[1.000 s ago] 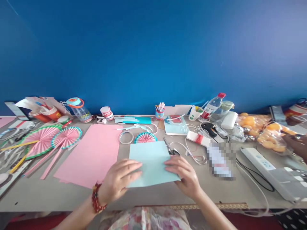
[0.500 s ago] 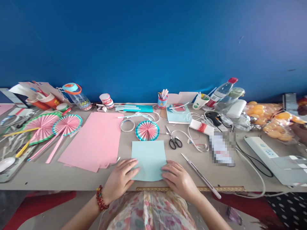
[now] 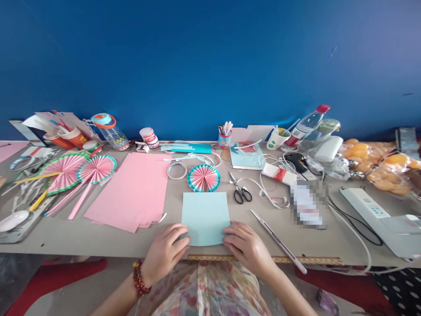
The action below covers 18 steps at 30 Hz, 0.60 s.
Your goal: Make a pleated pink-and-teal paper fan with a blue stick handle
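A blue wall [image 3: 197, 74] rises at twelve o'clock beyond the grey table [image 3: 105, 241]. Clock positions run from the light blue sheet, with twelve away from the person. Overlapping pink sheets [image 3: 134, 188] lie at ten o'clock, and a white power strip [image 3: 381, 226] at three. The light blue sheet [image 3: 205, 217] sits near the table's front edge, between the hands.

The left hand [image 3: 167, 245] has its fingers loosely bent over the sheet's edge at eight o'clock; the right hand [image 3: 248, 245] does likewise at four. Whether either pinches the paper from below, I cannot tell.

A pink pleated disc [image 3: 204, 176] with a teal-and-white rim is just past the sheet at twelve. A slim cutter [image 3: 278, 240] lies at about four, past the right hand; black-handled scissors [image 3: 237, 187] lie between one and two. A red beaded bracelet [image 3: 140, 278] circles the left wrist.
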### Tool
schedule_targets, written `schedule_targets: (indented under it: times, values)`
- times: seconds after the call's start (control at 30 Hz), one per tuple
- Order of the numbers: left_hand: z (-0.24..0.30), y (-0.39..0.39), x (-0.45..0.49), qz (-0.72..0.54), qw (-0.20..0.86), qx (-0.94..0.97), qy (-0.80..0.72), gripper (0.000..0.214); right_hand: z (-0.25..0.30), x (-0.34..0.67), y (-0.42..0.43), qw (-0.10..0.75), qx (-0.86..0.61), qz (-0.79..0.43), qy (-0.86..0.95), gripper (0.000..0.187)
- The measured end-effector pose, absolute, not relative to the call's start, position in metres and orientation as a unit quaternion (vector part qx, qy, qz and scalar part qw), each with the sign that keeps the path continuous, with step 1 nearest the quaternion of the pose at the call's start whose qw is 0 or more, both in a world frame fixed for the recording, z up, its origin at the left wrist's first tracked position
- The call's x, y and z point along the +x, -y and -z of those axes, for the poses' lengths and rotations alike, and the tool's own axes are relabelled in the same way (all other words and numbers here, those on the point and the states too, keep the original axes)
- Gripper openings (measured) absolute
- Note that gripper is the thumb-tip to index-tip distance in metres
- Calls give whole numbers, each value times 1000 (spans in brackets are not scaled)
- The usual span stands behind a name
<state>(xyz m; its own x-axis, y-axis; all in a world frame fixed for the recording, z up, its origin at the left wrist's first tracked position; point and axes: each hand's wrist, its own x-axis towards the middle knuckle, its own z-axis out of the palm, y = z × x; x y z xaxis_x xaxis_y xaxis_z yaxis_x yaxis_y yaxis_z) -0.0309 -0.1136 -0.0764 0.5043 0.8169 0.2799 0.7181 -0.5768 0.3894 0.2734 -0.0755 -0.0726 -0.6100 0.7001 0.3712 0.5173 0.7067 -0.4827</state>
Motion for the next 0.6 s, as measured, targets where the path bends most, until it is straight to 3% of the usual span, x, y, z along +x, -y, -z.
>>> schedule_targets:
  times: [0.6]
  values:
    - [73,103,-22,-220,129,835,-488,15,78,275,71,239,-340,-101,904,18]
